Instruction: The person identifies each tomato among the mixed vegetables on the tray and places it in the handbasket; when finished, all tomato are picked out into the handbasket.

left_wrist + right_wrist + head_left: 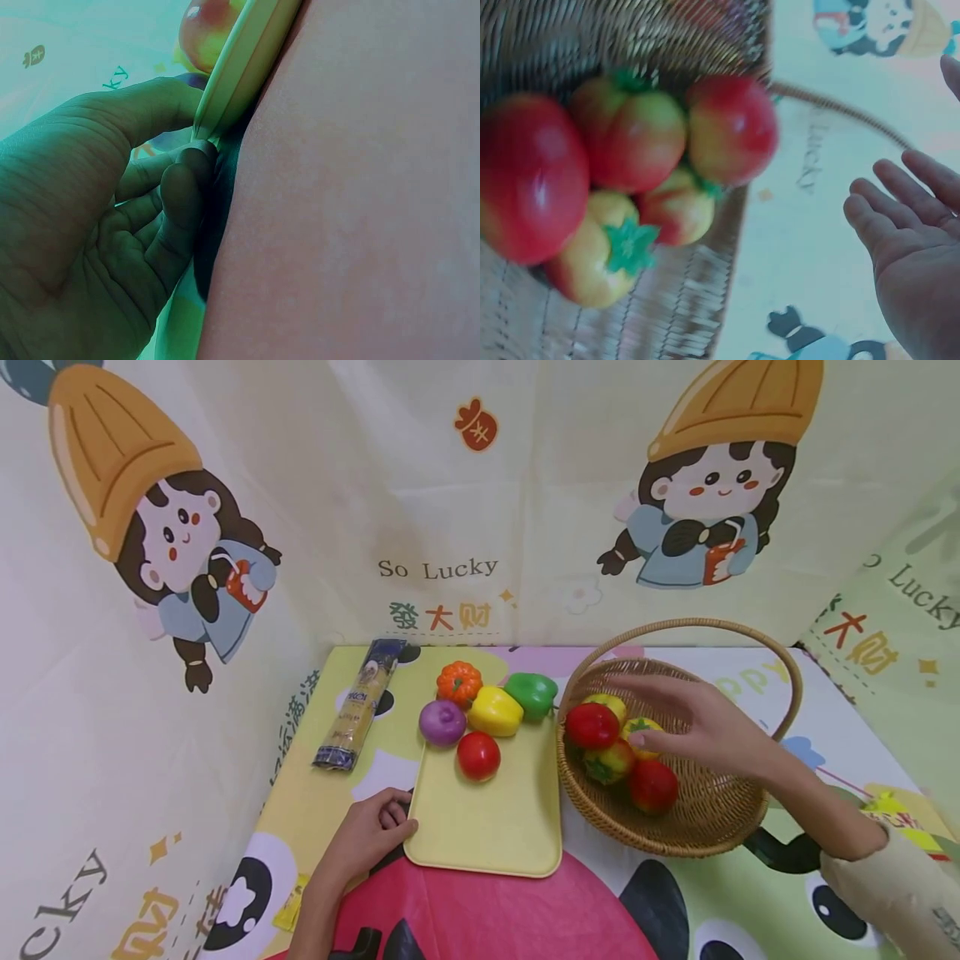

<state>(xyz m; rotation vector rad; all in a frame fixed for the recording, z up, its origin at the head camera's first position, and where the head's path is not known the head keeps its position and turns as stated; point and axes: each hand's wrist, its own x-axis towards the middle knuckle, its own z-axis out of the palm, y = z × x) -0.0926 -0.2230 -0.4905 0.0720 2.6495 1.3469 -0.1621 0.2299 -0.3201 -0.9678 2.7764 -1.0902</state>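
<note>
In the head view my left hand pinches the left rim of a pale yellow tray; the left wrist view shows the thumb on the rim and curled fingers below. A red tomato, purple onion, yellow bell pepper, green bell pepper and small orange pumpkin cluster at the tray's far end. Over a wicker basket hovers my right hand, fingers extended, holding nothing. Inside are several red and yellow fruits, one of them a red fruit nearest the right wrist camera.
A long pack of noodles lies left of the tray. The basket's tall handle arches above it. Yellow packets lie at the right edge and near my left forearm. Printed cloth walls stand behind and beside the table.
</note>
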